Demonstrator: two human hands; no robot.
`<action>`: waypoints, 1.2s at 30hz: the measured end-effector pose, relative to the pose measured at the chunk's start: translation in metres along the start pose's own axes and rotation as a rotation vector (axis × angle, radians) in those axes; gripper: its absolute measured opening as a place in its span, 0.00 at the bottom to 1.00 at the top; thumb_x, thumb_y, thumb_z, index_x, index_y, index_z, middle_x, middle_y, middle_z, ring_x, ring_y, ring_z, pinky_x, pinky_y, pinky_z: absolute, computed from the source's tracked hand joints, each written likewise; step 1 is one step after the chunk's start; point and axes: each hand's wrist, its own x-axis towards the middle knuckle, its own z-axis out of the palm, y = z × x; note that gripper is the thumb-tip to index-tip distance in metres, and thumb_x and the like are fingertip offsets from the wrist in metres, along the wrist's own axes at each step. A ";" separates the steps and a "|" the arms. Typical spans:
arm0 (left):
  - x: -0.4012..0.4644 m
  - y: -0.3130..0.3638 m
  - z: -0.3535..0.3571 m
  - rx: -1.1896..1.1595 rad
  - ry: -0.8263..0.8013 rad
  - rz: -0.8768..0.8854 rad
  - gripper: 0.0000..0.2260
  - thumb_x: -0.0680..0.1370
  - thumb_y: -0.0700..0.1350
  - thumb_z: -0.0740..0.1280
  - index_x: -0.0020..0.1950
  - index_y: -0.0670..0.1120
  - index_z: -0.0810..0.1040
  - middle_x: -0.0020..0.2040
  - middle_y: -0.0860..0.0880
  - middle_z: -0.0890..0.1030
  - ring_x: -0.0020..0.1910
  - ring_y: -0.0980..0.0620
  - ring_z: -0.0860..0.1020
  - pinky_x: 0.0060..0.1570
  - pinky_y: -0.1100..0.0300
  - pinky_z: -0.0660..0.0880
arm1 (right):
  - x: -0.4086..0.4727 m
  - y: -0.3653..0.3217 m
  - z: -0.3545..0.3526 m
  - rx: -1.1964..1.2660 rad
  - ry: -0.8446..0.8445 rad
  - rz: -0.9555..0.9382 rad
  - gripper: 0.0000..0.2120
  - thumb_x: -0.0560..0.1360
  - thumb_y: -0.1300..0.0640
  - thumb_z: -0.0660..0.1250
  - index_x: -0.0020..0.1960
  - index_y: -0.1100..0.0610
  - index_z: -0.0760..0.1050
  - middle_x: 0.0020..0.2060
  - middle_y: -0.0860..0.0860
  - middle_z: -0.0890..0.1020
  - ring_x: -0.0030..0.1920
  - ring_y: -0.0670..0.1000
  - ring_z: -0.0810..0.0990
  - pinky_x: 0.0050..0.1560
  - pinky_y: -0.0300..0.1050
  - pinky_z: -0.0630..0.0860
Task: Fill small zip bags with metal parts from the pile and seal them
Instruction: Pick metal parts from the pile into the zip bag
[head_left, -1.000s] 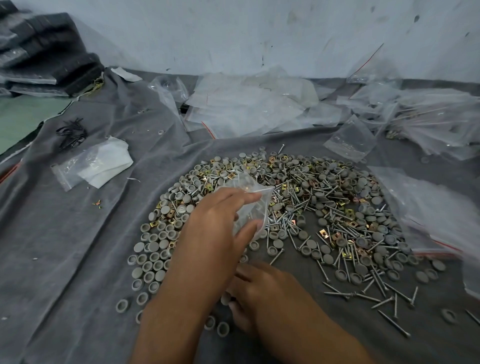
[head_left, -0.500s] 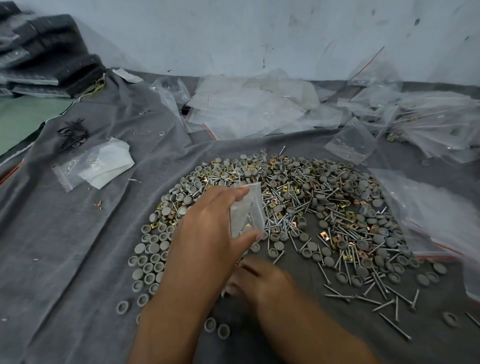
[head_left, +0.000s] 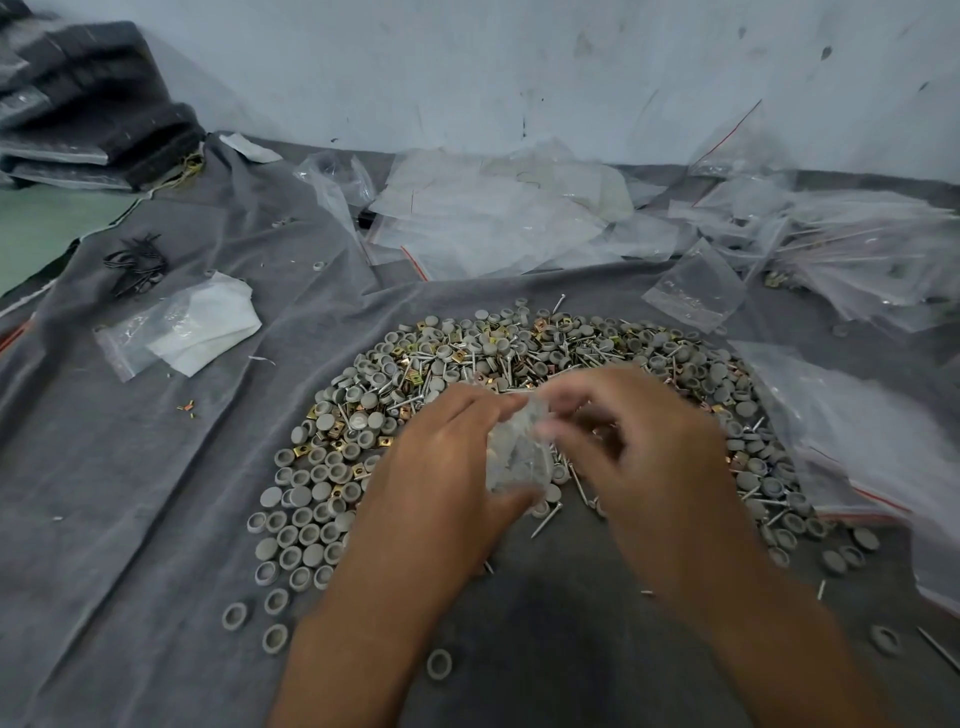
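A small clear zip bag (head_left: 517, 454) hangs upright above the pile of parts (head_left: 519, 358), which holds grey caps, brass clips and screws spread over a grey cloth (head_left: 130, 493). My left hand (head_left: 441, 467) grips the bag from the left, thumb under it and fingers at its top edge. My right hand (head_left: 639, 452), blurred by motion, pinches the bag's top edge from the right. A few grey caps show through the bag's plastic. The bag's mouth is hidden between my fingers.
Empty zip bags (head_left: 493, 218) lie in a heap at the back by the wall. Filled bags (head_left: 857, 260) pile up at the back right, and larger bags (head_left: 857, 447) lie at the right. A bag with white paper (head_left: 182, 327) and black ties (head_left: 136, 262) sit left.
My right hand has risen from the cloth near my body up to the bag's top edge. My left hand turned the bag upright and kept hold of it.
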 end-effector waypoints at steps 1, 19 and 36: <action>0.000 -0.001 0.000 0.002 0.004 0.000 0.29 0.66 0.54 0.79 0.65 0.55 0.76 0.56 0.61 0.75 0.46 0.62 0.71 0.50 0.63 0.74 | 0.001 0.002 -0.009 0.054 0.098 0.001 0.10 0.75 0.54 0.75 0.54 0.48 0.80 0.47 0.42 0.81 0.48 0.39 0.82 0.46 0.34 0.77; 0.001 -0.016 -0.027 -0.003 0.255 -0.108 0.27 0.63 0.45 0.80 0.61 0.46 0.79 0.54 0.58 0.74 0.47 0.62 0.71 0.49 0.72 0.65 | -0.051 -0.009 0.034 -0.057 -0.857 0.034 0.17 0.73 0.36 0.69 0.56 0.43 0.73 0.52 0.40 0.76 0.52 0.43 0.77 0.54 0.45 0.76; 0.002 -0.011 -0.013 -0.017 0.126 -0.032 0.29 0.64 0.47 0.81 0.64 0.49 0.78 0.56 0.54 0.79 0.48 0.58 0.73 0.53 0.59 0.74 | -0.026 -0.022 0.004 0.369 -0.256 0.189 0.08 0.75 0.44 0.69 0.52 0.45 0.80 0.46 0.42 0.82 0.46 0.42 0.81 0.45 0.28 0.72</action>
